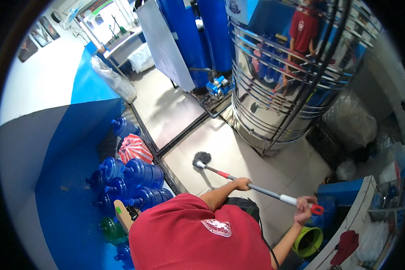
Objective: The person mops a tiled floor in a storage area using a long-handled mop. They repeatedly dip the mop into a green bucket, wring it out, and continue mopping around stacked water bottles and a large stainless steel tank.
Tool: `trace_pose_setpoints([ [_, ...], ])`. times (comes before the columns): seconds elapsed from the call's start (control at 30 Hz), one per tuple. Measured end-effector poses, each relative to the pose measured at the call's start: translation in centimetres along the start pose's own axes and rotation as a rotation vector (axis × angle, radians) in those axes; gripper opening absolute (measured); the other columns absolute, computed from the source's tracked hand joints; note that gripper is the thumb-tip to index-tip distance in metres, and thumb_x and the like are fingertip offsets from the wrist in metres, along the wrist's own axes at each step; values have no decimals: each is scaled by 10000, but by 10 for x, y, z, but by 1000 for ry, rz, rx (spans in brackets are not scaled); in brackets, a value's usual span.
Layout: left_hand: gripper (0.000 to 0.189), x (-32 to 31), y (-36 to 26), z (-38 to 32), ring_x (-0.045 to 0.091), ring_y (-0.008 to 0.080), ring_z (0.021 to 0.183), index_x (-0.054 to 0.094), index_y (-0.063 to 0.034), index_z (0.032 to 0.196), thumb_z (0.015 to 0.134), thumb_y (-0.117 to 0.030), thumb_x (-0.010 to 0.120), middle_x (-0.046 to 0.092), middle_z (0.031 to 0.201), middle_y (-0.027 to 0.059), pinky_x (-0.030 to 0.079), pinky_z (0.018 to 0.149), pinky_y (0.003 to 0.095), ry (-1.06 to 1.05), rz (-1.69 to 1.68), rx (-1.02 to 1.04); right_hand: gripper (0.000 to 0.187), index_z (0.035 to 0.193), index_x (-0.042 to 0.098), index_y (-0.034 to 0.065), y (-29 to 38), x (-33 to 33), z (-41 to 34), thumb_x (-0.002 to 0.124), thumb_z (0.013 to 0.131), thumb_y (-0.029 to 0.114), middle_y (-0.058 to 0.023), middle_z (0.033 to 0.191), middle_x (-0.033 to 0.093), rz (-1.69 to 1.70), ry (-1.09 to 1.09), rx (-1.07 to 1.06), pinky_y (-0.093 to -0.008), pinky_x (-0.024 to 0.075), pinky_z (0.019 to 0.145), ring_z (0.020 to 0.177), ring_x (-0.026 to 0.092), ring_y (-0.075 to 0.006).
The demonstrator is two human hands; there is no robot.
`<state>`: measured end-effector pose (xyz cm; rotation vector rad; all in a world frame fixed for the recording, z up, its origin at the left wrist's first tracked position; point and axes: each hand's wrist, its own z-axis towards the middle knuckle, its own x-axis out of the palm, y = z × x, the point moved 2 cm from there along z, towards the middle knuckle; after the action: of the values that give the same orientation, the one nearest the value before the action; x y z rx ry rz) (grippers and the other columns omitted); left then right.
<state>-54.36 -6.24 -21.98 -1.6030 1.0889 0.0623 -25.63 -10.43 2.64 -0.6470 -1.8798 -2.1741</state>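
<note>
A mop (265, 191) with a grey pole, red parts and a dark round head (201, 158) slants across the view. Its head rests on the pale tiled floor ahead of me. My left hand (242, 184) grips the middle of the pole, below its red band. Near the pole's red-looped end, my right hand (303, 211) is closed around the white grip. Which arm is which is judged from the red-shirted body seen from above.
Blue water jugs (143, 172) lie stacked at left beside a striped bag (135, 149). A large shiny steel tank (273, 111) in a metal frame stands ahead right, near a blue pump (217, 87). A green bucket (307, 241) sits at lower right by a tiled counter (344, 222).
</note>
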Motion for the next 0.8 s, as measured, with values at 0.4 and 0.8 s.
trace_pose_setpoints([
  [0.4,186,-127,162,-109,530,380,1048,617,-93,904,720,-85,640,583,1017,193,432,893,465,-958,-114,-322,54,803,537,-10,-82,276,17,540,749,-6,-59,624,490,6,631,80,-327,395,639,574,449,-160],
  [0.8,271,-168,166,-130,509,383,1143,658,-121,931,726,24,555,560,1128,207,396,1010,410,-1100,-332,-94,186,733,605,7,-49,395,-69,596,549,-23,-73,563,491,-305,1055,-217,-349,475,573,516,527,-246],
])
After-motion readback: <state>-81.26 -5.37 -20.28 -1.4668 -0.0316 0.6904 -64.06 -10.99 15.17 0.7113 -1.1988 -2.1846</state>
